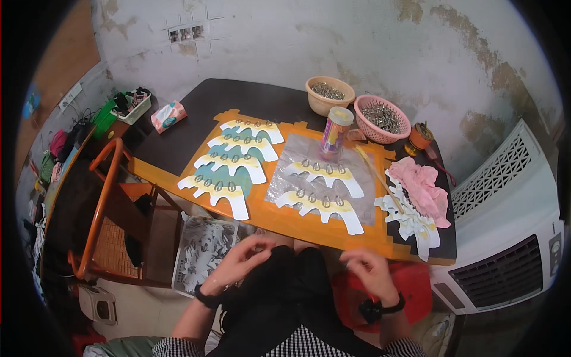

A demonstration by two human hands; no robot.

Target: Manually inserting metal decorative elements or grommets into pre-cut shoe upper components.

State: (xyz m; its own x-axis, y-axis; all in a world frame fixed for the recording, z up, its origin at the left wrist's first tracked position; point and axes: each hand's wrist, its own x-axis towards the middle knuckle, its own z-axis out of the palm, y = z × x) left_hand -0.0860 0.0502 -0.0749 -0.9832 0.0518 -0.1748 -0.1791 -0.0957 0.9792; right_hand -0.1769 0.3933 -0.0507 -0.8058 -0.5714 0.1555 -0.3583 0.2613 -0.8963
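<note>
My left hand (245,259) is held over my lap near the table's front edge, thumb and fingers apart, with nothing visible in it. On the other side my right hand (370,271) hovers above a red stool, its fingers loosely bent and slightly blurred, also without anything visible in it. Two white scalloped pieces (348,214) with yellow-stained edges and small metal loops lie on a grey plastic sheet (279,178). Several similar pieces (229,193) overlap in a column to the left. Behind the sheet's pieces stands a jar (335,134) with pale yellow stuff on top.
A beige bowl (321,106) and a pink basket (392,134) hold metal parts. More white pieces (425,232) lie beside a pink cloth (419,187) and a stick (380,178). An air cooler (505,250) stands right; a chair (104,202) and scrap-filled basket (178,262) stand left.
</note>
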